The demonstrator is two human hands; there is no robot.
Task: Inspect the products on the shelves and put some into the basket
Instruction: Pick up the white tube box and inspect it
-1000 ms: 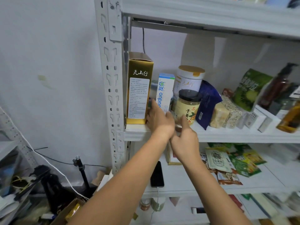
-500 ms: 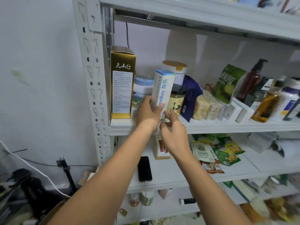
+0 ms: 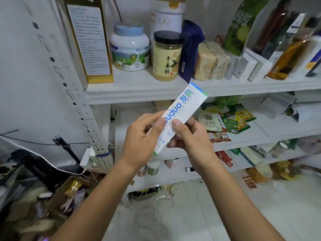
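Both hands, left hand [image 3: 139, 141] and right hand [image 3: 191, 138], now hold the long white-and-blue cardboard box [image 3: 180, 117] tight. It has come off the white metal shelf [image 3: 139, 89]. No basket shows, so looking it over comes next, I think.

Slim white box [image 3: 180, 117] — blue-green lettering (partly covered) — tilted up-right, off the shelf [image 3: 139, 91], held in front.

The long white box [image 3: 180, 117] at the middle of the frame reads "uduo" in blue letters, followed by the characters 友朵 in green and blue. On the shelf above it, the black-lidded jar [image 3: 167, 56] carries 干姜粉 in black down its yellow label. Print on the gold box [image 3: 90, 40], upper left, is too small to read.
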